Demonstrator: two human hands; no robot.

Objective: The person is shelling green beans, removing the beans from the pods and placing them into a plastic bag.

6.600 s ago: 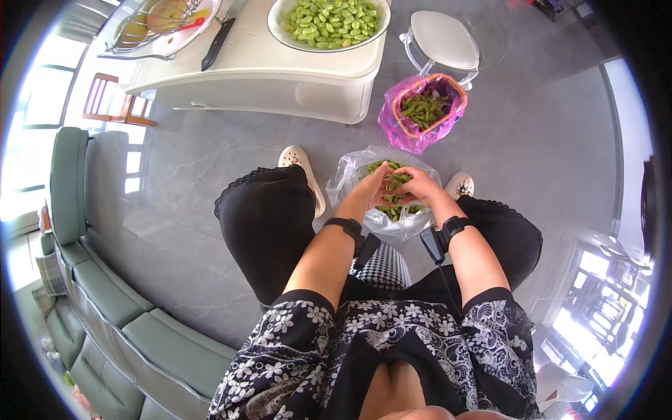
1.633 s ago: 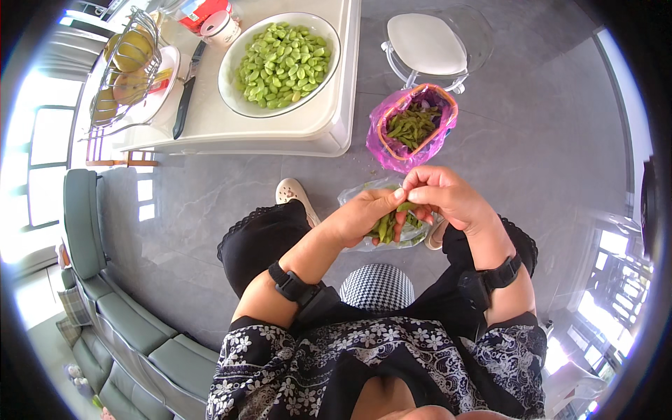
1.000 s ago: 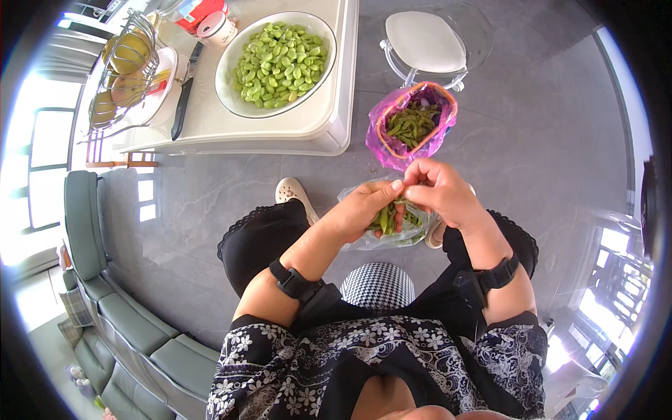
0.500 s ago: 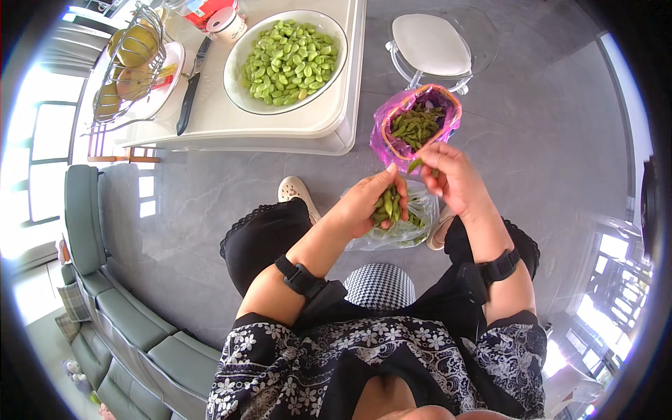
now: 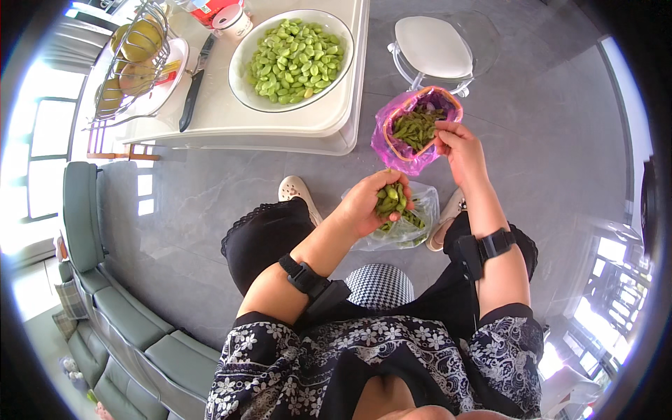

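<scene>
My left hand point(image 5: 374, 203) is closed around several green soybean pods point(image 5: 393, 199), held above a clear plastic bag point(image 5: 385, 240). More pods lie inside that bag, between my feet. My right hand point(image 5: 458, 145) is at the right rim of a pink plastic bag point(image 5: 383, 136), its fingers pinched together. Whatever those fingertips hold, if anything, cannot be made out. Darker green pods or shells point(image 5: 416, 130) fill the pink bag, whose mouth stands open. A large white bowl point(image 5: 241, 87) of shelled green beans point(image 5: 294, 59) rests on the table at the upper left.
On the cream table point(image 5: 287, 126) are a black-handled knife point(image 5: 189, 101), a wire fruit basket point(image 5: 150, 52) and a small white cup point(image 5: 232, 24). Beyond the pink bag stands a white-seated chair point(image 5: 432, 47). A checked stool point(image 5: 380, 285) is beneath me; a green sofa point(image 5: 133, 316) lies left.
My right hand has left my left hand and moved up and right to the pink bag's rim. The pod it held no longer shows. My left hand keeps its pods.
</scene>
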